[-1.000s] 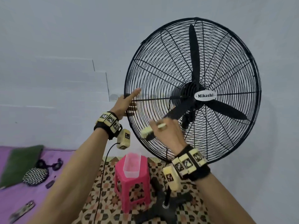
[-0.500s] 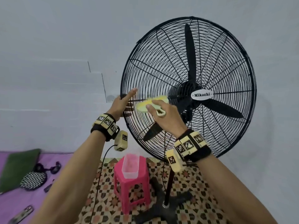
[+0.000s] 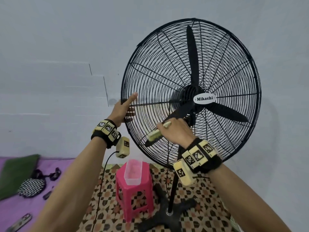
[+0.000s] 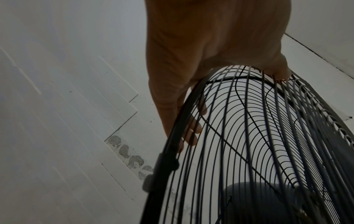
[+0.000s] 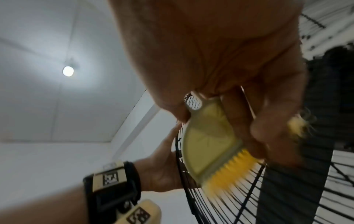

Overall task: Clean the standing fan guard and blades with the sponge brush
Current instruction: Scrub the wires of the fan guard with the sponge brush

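Observation:
A black standing fan with a round wire guard (image 3: 217, 52) and three black blades (image 3: 193, 52) stands before a white wall. My left hand (image 3: 124, 108) holds the guard's left rim (image 4: 178, 136), thumb on the front wires and fingers behind them. My right hand (image 3: 175, 131) grips a pale yellow sponge brush (image 3: 154, 134) against the lower left front of the guard. In the right wrist view the brush (image 5: 210, 144) shows a yellow comb-like sponge edge (image 5: 229, 174) lying on the wires.
A pink plastic stool (image 3: 133, 195) with a clear tub (image 3: 133, 171) on it stands left of the fan's pole (image 3: 173, 186) and black cross base (image 3: 167, 220). A patterned mat (image 3: 192, 215) covers the floor. A purple mattress (image 3: 25, 206) with small items lies at left.
My right hand swept the brush up to mid-height of the guard and has now come back down to the lower left part. My left hand stayed on the rim.

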The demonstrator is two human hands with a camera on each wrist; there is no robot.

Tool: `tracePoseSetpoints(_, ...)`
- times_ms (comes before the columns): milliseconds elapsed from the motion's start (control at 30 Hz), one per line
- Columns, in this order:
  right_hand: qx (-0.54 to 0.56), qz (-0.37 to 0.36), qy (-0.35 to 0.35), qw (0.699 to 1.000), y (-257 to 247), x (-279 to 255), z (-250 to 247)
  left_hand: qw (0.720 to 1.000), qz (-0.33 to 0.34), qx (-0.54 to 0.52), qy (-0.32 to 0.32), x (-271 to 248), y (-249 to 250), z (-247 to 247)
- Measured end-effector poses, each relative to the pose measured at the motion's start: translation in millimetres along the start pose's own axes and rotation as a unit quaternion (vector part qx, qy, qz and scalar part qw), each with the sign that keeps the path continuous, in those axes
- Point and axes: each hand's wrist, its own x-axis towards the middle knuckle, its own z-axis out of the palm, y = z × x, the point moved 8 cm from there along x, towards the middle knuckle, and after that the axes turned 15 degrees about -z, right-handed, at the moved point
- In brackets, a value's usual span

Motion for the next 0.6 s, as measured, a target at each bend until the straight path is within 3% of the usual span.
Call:
tracePoseSetpoints(100, 0.108, -0.058, 0.123, 0.985, -9.2, 8.5, -24.7, 1.0, 0.011, -0.003, -0.002, -5.6, 6.2, 3.3)
tracePoseSetpoints(167, 0.1, -0.089, 0.189, 0.973, -16.7, 10.2, -36.2, 0.999, 0.047, -0.013, 0.009, -10.5, 6.7, 6.8)
tracePoseSetpoints(233, 0.043, -0.074, 0.174, 0.981, -15.3, 3.2, -26.8, 0.997, 0.062, -0.026, 0.027, -16.2, -13.6, 12.7)
tracePoseSetpoints(367, -0.029, -0.01, 0.052, 0.998, 5.0, -8.4, -0.1, 0.995, 0.027, -0.061, 0.075, -27.1, -65.9, 21.2)
tracePoseSetpoints(533, 0.078, -0.104, 0.183, 0.975, -19.1, 11.1, -37.2, 0.993, 0.013, -0.077, 0.089, -15.5, -56.9, 19.3)
tracePoseSetpoints(600, 0.036, -0.089, 0.165, 0.982, -16.1, 7.6, -32.2, 0.993, 0.008, -0.082, 0.086, -12.0, -52.3, 22.8)
